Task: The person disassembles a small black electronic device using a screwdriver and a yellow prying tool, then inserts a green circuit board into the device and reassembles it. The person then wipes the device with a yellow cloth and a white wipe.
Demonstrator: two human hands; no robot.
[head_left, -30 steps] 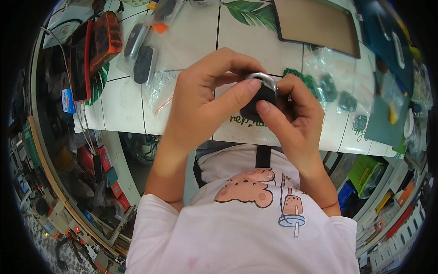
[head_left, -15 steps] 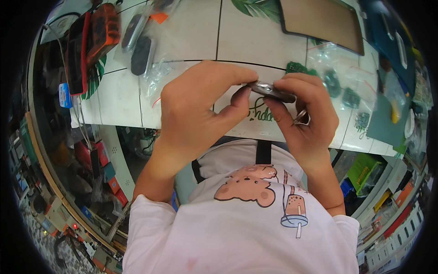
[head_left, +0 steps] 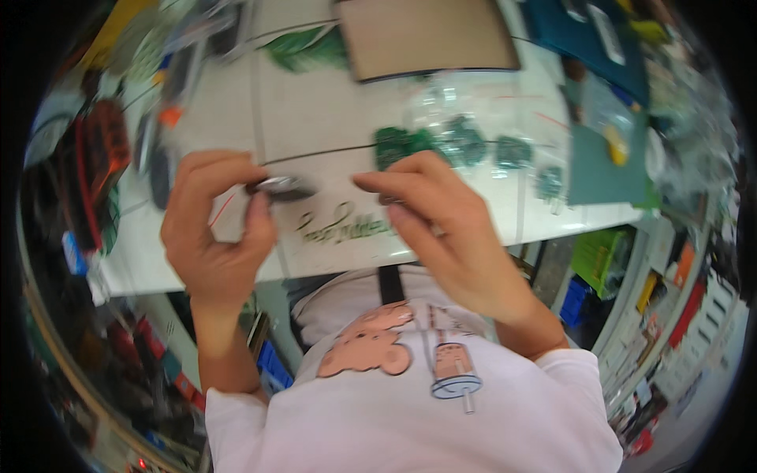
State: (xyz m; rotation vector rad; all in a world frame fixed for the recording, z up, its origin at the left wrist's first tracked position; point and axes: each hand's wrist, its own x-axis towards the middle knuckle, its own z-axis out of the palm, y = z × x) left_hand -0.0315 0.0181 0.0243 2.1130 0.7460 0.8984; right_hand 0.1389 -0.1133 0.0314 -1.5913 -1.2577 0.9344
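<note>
My left hand (head_left: 217,225) pinches one end of a small, dark, shiny oval object (head_left: 290,188) between thumb and fingers, above the white tabletop. Blur hides its exact kind. My right hand (head_left: 441,221) is a short way to the right, apart from the oval object. Its fingers are bent close to the thumb, and whether something small lies between them cannot be made out. Just beyond the right hand lie green circuit boards (head_left: 392,148), with several more in clear plastic bags (head_left: 514,153).
A beige tray (head_left: 430,39) with a dark rim lies at the far middle. Clear bags (head_left: 603,130) rest on a teal mat (head_left: 603,181) at the right. Orange and red cases (head_left: 102,150) stand at the left edge. A lime green box (head_left: 595,260) is below the table at right.
Both hands held the dark oval object together; now the right hand has let go and come away from it. The left hand keeps it. The whole view has turned and shifted.
</note>
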